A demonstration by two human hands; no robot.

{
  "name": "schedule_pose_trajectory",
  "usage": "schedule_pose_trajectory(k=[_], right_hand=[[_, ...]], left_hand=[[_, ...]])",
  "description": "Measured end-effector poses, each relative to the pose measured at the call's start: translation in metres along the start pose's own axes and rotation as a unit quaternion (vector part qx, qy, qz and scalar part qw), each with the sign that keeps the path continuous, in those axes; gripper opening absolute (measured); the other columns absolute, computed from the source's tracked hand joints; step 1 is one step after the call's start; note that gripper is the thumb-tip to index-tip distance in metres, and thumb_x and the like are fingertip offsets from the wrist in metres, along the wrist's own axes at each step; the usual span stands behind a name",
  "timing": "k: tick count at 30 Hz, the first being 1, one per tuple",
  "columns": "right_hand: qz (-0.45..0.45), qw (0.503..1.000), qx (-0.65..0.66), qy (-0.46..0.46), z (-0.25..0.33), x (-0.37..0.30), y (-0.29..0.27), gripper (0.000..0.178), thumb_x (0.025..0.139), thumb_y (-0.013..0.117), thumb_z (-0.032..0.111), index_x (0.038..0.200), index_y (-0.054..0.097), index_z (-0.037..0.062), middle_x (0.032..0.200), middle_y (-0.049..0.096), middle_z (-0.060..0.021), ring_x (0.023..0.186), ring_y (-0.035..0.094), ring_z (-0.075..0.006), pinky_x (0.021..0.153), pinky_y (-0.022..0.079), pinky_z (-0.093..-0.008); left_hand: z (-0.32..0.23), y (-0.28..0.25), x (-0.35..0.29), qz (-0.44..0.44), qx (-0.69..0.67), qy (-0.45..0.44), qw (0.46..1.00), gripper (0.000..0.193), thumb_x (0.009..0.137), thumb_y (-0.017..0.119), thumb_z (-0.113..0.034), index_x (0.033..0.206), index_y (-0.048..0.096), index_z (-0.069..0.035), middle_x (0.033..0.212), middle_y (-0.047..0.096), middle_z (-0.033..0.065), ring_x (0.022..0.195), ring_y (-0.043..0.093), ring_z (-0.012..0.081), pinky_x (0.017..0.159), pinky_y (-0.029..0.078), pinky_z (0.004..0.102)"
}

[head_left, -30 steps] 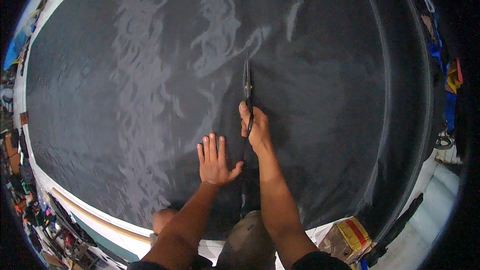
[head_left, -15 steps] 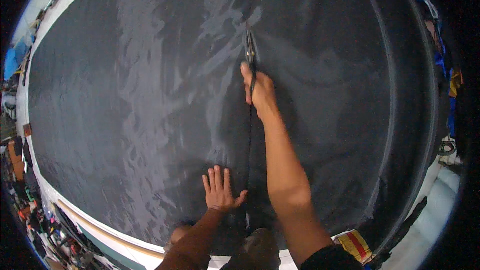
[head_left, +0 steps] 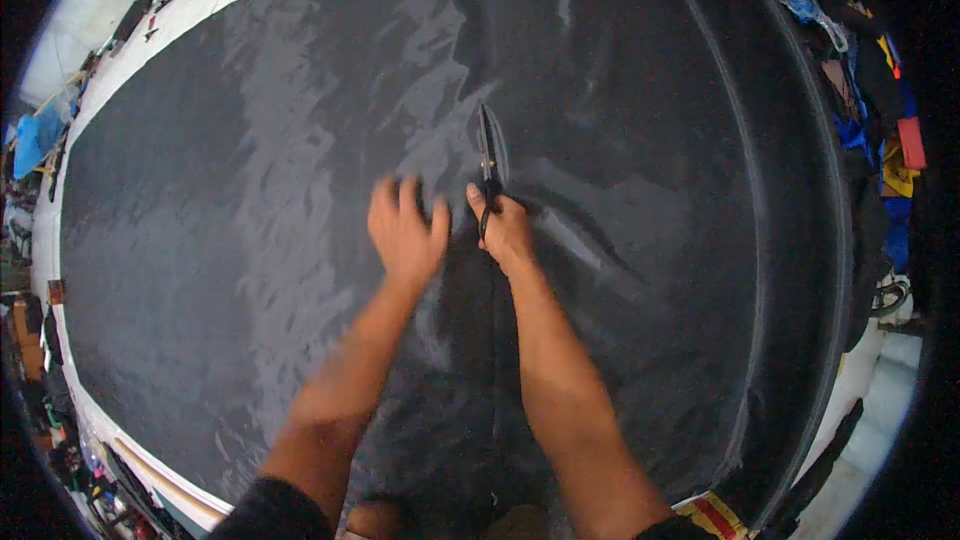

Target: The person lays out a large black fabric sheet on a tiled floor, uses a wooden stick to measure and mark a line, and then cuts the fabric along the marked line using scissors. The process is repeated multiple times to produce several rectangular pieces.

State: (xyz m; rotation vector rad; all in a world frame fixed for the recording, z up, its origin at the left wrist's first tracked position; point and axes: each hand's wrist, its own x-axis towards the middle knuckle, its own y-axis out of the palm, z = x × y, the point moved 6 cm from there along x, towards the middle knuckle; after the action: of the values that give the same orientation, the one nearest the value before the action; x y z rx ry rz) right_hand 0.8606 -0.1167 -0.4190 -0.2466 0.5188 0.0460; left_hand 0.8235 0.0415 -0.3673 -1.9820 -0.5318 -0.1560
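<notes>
A wide sheet of dark, slightly shiny fabric (head_left: 640,340) is spread out before me, with a straight slit running through its middle toward me. My right hand (head_left: 507,232) grips black-handled scissors (head_left: 488,155) at the slit's far end. Their blades point away from me, and the fabric is rucked around them. My left hand (head_left: 405,235), slightly blurred, is just left of the scissors with its fingers spread and nothing in it. Whether its fingertips touch the fabric, I cannot tell.
A white table edge (head_left: 130,110) shows around the fabric's left side. Clutter crowds the left rim, including a blue plastic bag (head_left: 38,140). Along the right lie a yellow-and-red packet (head_left: 715,515), a clear-and-blue bag (head_left: 805,8) and a red item (head_left: 911,143).
My left hand has lifted from the near part of the fabric and moved forward beside the scissors. My right hand still holds the scissors, now lower in the picture; the view has shifted.
</notes>
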Motion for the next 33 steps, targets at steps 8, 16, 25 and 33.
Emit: schedule_pose_trajectory(k=[8,16,25,33], right_hand=[[-0.008,1.0,-0.021,0.0,-0.007,0.008,-0.001,0.057,0.087,0.06,0.054,0.077,0.059,-0.0014,0.07,0.061,-0.0162,0.07,0.061,-0.0324,0.067,0.045,-0.0416],[-0.023,0.999,-0.039,0.002,0.066,0.114,0.007,0.059,0.087,0.058,0.056,0.08,0.064,-0.0025,0.077,0.064,-0.0214,0.072,0.06,-0.037,0.07,0.045,-0.0429],[-0.042,0.998,-0.007,-0.036,0.11,0.21,0.015,0.05,0.085,0.066,0.051,0.064,0.049,0.0088,0.053,0.045,0.0002,0.042,0.045,-0.0117,0.04,0.034,-0.0279],[-0.017,0.996,0.087,0.015,0.17,0.29,0.025,0.051,0.082,0.068,0.053,0.068,0.051,0.007,0.053,0.046,-0.0005,0.041,0.044,-0.0126,0.04,0.034,-0.0283]], left_hand=[[0.01,0.075,0.08,0.105,0.143,-0.026,0.984,0.068,0.089,0.049,-0.047,0.146,0.033,-0.014,0.152,0.022,0.0221,0.142,0.017,0.0394,0.115,0.01,0.0532],[0.005,0.072,0.073,0.161,0.129,-0.059,0.977,0.069,0.086,0.054,-0.043,0.145,0.034,-0.013,0.153,0.02,0.0217,0.142,0.016,0.0397,0.114,0.01,0.0546],[0.005,0.073,0.074,0.21,0.126,-0.075,0.967,0.071,0.084,0.056,-0.041,0.144,0.035,-0.01,0.152,0.019,0.0244,0.141,0.016,0.0431,0.114,0.009,0.0561],[0.005,0.075,0.071,0.225,0.108,-0.075,0.966,0.072,0.084,0.055,-0.041,0.145,0.034,-0.01,0.151,0.021,0.0276,0.139,0.018,0.0473,0.112,0.01,0.0607]])
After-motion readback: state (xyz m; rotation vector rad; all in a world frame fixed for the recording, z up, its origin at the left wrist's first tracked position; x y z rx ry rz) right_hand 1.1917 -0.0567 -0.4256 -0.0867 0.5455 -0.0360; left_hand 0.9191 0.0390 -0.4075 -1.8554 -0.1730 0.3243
